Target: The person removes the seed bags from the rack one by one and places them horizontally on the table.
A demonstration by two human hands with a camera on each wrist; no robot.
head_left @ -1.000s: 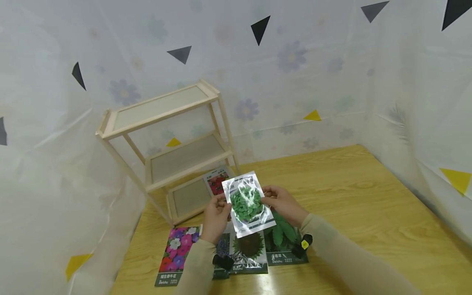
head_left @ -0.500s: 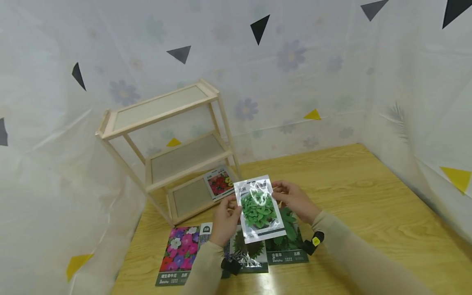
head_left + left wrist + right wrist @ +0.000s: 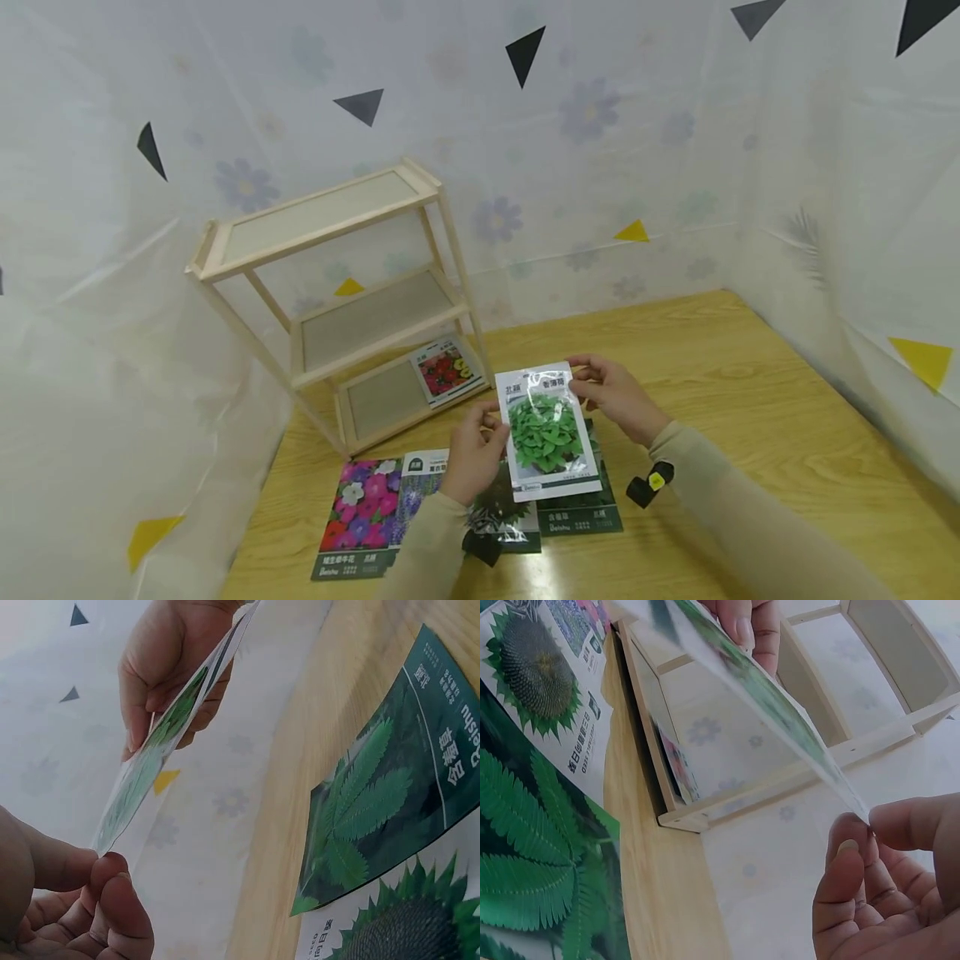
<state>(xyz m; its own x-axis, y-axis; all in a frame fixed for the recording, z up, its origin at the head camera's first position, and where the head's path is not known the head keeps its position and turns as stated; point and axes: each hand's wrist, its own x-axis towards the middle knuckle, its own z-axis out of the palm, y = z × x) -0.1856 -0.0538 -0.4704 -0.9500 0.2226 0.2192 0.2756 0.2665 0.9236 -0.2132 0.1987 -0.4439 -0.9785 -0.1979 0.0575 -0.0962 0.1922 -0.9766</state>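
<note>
A flat, glossy white rectangular packet printed with bushy green leaves [image 3: 547, 437] is held up above the bench by both hands, its film catching small highlights. The left hand [image 3: 477, 450] pinches its left edge about midway along, thumb against forefinger with only the thin sheet between them, the remaining fingers [image 3: 126, 909] curled beneath. The right hand [image 3: 615, 398] pinches the opposite edge near the upper corner in the same way, thumb and forefinger meeting on the film and the other fingers loosely bent. The packet's long axis runs away from the person, its far end leaning slightly left; the end with the dark lettering lies farthest off and the picture faces up toward the head camera. Both wrist views show it nearly edge-on, thin and almost straight. Below it on the yellow wood-grained bench [image 3: 750, 417] lie a dark green packet with feathery leaves [image 3: 371, 802] and a white packet with a spiky-rimmed sunflower head [image 3: 538, 667], both partly hidden in the head view. To their left are a packet with purple flower spikes [image 3: 415, 492] and one with pink, red and violet blooms [image 3: 363, 512]. Behind stands a pale wooden three-tier rack [image 3: 322, 237], a packet with red and yellow flowers [image 3: 446, 371] lying at the right end of its lowest tier.
</note>
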